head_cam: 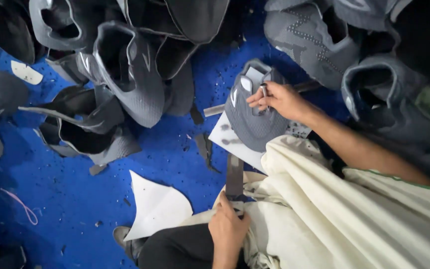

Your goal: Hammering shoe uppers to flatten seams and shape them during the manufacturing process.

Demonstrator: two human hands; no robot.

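A grey knitted shoe upper (253, 122) lies on a white board (221, 133) over the blue floor. My right hand (276, 99) rests on the top of the upper, its fingers pinched on a small metal tool (264, 91) at the upper's opening. My left hand (228, 228) is low in the view, beside my lap. It grips the near end of a dark flat strip (234, 175) that runs up to the board's edge. A cream cloth (334, 209) covers my lap under the right forearm.
Heaps of grey and black shoe uppers (125, 74) lie across the top and left, with more at the right (389, 94). A white cut sheet (156, 205) lies on the blue floor (65, 189). A pink thread (22, 204) lies at the left. A thin metal rod (214, 110) sticks out behind the board.
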